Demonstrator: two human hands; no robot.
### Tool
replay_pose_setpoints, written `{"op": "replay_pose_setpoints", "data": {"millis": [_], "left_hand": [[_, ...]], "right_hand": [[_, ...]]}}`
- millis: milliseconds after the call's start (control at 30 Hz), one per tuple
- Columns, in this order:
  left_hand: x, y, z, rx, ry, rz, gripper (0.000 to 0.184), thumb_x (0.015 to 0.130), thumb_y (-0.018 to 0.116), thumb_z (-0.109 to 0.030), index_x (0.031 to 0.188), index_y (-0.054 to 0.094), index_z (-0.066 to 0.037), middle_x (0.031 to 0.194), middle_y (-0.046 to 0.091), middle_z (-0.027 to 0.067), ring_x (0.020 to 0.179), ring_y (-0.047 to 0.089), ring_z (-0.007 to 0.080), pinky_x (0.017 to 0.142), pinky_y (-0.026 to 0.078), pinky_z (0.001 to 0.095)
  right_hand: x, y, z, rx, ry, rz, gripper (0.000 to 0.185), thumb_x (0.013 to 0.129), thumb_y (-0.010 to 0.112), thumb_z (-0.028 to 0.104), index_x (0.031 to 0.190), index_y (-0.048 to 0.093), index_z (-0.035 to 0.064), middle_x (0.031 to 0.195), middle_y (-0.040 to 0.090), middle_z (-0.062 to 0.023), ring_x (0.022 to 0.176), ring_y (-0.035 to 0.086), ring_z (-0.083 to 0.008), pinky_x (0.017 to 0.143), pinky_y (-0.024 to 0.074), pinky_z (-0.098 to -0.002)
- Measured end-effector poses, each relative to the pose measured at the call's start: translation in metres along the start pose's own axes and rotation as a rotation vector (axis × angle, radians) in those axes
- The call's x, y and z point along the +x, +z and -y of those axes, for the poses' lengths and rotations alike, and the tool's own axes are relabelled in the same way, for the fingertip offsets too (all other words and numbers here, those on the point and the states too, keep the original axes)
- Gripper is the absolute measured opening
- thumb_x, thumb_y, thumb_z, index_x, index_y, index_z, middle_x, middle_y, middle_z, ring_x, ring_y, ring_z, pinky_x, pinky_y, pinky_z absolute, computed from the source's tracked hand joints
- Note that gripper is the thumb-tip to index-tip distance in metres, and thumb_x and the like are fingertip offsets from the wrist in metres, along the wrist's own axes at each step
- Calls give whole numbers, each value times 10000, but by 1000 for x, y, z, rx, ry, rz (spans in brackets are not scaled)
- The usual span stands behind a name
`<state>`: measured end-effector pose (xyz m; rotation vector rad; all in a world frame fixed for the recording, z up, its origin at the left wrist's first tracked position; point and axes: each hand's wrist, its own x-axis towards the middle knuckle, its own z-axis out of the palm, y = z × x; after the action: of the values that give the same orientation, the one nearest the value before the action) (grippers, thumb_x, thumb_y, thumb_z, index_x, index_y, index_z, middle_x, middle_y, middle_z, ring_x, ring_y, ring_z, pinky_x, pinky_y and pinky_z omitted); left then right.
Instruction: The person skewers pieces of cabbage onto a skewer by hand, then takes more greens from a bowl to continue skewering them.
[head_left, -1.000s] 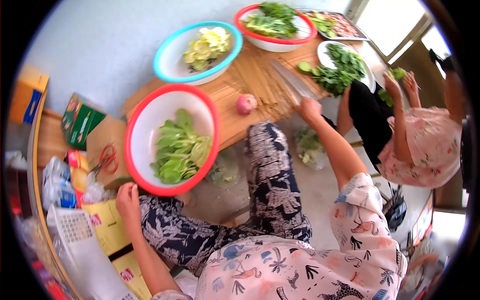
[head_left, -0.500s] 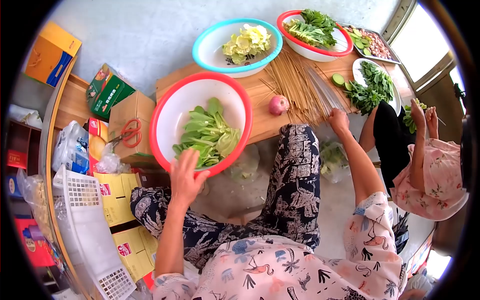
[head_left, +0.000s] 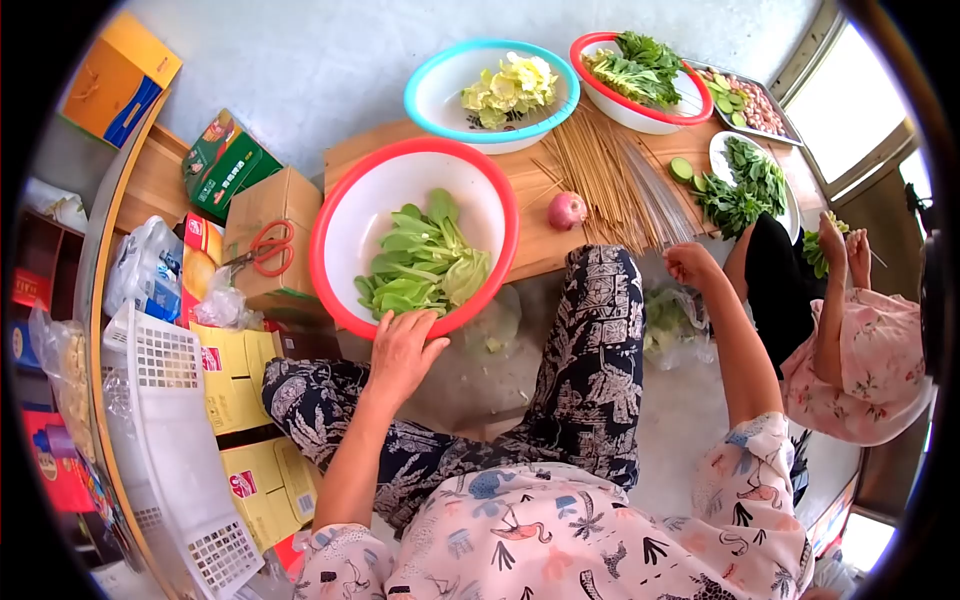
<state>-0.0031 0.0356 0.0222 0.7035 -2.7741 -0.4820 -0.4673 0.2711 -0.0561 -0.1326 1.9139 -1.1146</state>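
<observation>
My left hand [head_left: 404, 350] lies with fingers apart at the near rim of a red-rimmed bowl [head_left: 345, 200] of leafy greens [head_left: 415, 262]. Beside the near table edge, my right hand [head_left: 690, 265] is closed, at the near ends of the wooden skewers [head_left: 600, 180] and a long clear strip or bundle [head_left: 655, 190]; what its fingers hold is too small to tell. A red onion [head_left: 567, 211] sits left of the skewers on the wooden table [head_left: 535, 250].
Behind are a blue-rimmed bowl [head_left: 425, 100] and another red-rimmed bowl [head_left: 640, 120]. A plate of greens [head_left: 790, 215] and a tray [head_left: 790, 132] stand right. A co-worker [head_left: 860, 350] holds greens. Scissors [head_left: 268, 248] rest on a carton [head_left: 285, 200] at left.
My left hand has moved from left of the bowl to its near rim, its fingers now spread. My right hand has drawn back slightly from the skewers. The view has shifted, so the table appears farther right.
</observation>
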Motion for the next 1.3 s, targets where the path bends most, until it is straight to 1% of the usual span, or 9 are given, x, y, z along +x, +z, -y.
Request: {"op": "replay_pose_setpoints", "data": {"millis": [267, 467, 533, 633, 767, 867, 933, 1167, 1300], "left_hand": [[-4, -7, -13, -153, -45, -184, 239, 806, 631, -146, 1007, 624, -16, 1009, 624, 128, 930, 586, 290, 809, 457, 351], [12, 4, -31, -909, -209, -145, 279, 887, 569, -183, 1079, 587, 19, 1062, 624, 118, 763, 629, 180, 669, 480, 269], [22, -10, -48, -1260, -284, -115, 383, 929, 523, -256, 1207, 508, 8, 1071, 600, 126, 759, 618, 148, 643, 478, 233], [30, -28, -57, -1591, -413, -162, 417, 930, 516, -278, 1259, 465, -27, 1118, 575, 130, 676, 580, 125, 581, 446, 219], [18, -32, -32, -1681, -464, -262, 353, 926, 523, -276, 1194, 523, -46, 959, 610, 87, 567, 507, 101, 514, 402, 219], [0, -32, -18, -1732, -531, -304, 219, 937, 506, -230, 1018, 585, -42, 621, 513, 15, 480, 446, 86, 436, 346, 212], [-8, -34, -12, -1741, -556, -279, 216, 937, 506, -225, 1017, 584, -40, 624, 514, 15, 476, 442, 86, 434, 344, 213], [18, -18, -29, -1683, -534, -150, 239, 939, 498, -230, 1046, 566, -27, 669, 531, 22, 485, 450, 99, 435, 357, 226], [60, -15, -13, -1676, -439, -121, 359, 935, 500, -303, 1152, 528, -18, 884, 585, 78, 593, 538, 118, 504, 424, 230]], "right_hand": [[-106, -3, -9, 119, -65, 187, 78, 847, 552, 100, 817, 568, 30, 619, 558, -33, 452, 496, -100, 410, 376, -215], [-199, 36, 39, 90, -199, 230, 70, 822, 553, 72, 837, 580, 10, 659, 569, -28, 507, 495, -78, 469, 389, -198], [-224, 67, 54, -84, -318, 314, 84, 805, 562, 63, 854, 593, 1, 669, 576, -31, 527, 500, -71, 481, 397, -198], [-246, 117, 60, -200, -239, 513, 78, 812, 565, 34, 878, 603, 15, 688, 589, -25, 564, 535, -68, 497, 426, -179], [-247, 165, 44, -417, -294, 743, 129, 824, 532, 96, 907, 584, 12, 701, 595, -38, 546, 535, -85, 512, 439, -227], [-244, 185, 39, -463, -356, 850, 131, 849, 521, 115, 901, 583, 13, 691, 590, -39, 541, 534, -90, 508, 437, -232], [-236, 192, 43, -500, -416, 995, 174, 881, 496, 165, 911, 580, 16, 683, 591, -43, 527, 522, -92, 502, 433, -239], [-216, 245, 79, -383, -567, 936, 254, 924, 496, 252, 937, 583, 14, 681, 598, -37, 505, 473, -67, 466, 398, -218], [-163, 256, 84, -144, -495, 901, 219, 936, 450, 205, 984, 602, 55, 588, 557, -8, 448, 440, -57, 423, 337, -195]]}}
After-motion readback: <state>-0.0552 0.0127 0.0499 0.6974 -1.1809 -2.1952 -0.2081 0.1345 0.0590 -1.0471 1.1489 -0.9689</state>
